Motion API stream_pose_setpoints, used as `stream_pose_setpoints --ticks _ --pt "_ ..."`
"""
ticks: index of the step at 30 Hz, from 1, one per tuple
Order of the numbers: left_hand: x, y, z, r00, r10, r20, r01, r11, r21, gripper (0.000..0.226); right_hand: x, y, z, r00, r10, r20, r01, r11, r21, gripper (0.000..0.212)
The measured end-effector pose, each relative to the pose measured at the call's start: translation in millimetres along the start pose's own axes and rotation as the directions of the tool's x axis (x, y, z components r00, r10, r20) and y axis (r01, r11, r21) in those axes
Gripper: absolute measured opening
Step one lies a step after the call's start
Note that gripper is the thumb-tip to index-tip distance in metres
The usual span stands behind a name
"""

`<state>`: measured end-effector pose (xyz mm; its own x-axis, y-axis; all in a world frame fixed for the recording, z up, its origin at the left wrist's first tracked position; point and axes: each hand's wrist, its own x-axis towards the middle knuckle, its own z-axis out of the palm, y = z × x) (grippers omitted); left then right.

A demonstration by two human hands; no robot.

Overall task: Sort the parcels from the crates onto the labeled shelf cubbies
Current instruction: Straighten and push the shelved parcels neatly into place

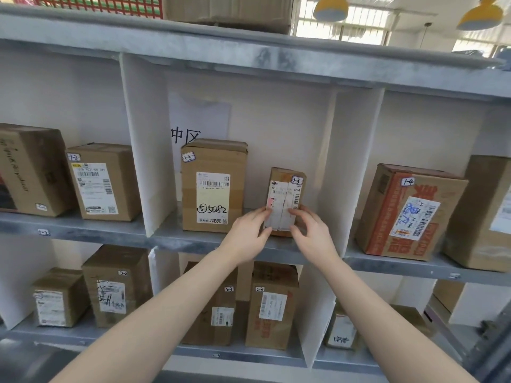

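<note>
A small brown parcel (286,189) tagged 1-3 stands upright on the upper shelf board (171,236), in the middle cubby. My left hand (249,233) grips its lower left side and my right hand (311,233) grips its lower right side. A taller cardboard parcel (214,186), also tagged 1-3 and marked 5082, stands just to its left in the same cubby. White dividers (138,145) wall the cubby on both sides.
The left cubby holds two boxes, one tagged 1-2 (103,182). An orange-printed box tagged 1-4 (409,211) sits in the right cubby beside a larger carton (481,214). The lower shelf carries several parcels, two tagged 2-3 (272,305).
</note>
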<state>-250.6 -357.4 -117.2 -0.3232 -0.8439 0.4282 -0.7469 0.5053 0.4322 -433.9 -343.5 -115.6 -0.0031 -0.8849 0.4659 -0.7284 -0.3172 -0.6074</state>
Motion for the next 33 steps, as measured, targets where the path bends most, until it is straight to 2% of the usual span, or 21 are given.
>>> stream_pose_setpoints --ticks 7,13,18,25,29,33 --pt "-3 3 -8 0.999 0.000 0.037 0.000 1.000 0.014 0.056 -4 -3 -3 0.999 0.032 0.024 -0.032 0.999 0.018 0.041" --pt "-17 -2 -11 0.999 0.000 0.033 0.001 1.000 -0.029 0.053 -19 -8 -5 0.998 0.051 0.031 -0.049 0.997 -0.060 0.042" --pt "-37 6 -7 0.996 0.086 0.028 -0.085 0.996 -0.039 0.047 -52 -3 -16 0.999 0.035 -0.008 -0.035 0.996 -0.078 0.041" --pt "-45 66 0 0.966 0.249 0.077 -0.240 0.965 -0.105 0.048 -101 17 -72 0.985 0.007 -0.172 -0.032 0.989 -0.141 0.033" --pt "-38 111 9 0.951 0.298 0.080 -0.287 0.950 -0.123 0.051 -117 36 -118 0.983 0.070 -0.172 -0.114 0.959 -0.261 0.038" --pt "-28 159 33 0.950 0.304 0.069 -0.295 0.949 -0.111 0.052 -121 70 -162 0.975 0.122 -0.183 -0.170 0.946 -0.275 0.043"
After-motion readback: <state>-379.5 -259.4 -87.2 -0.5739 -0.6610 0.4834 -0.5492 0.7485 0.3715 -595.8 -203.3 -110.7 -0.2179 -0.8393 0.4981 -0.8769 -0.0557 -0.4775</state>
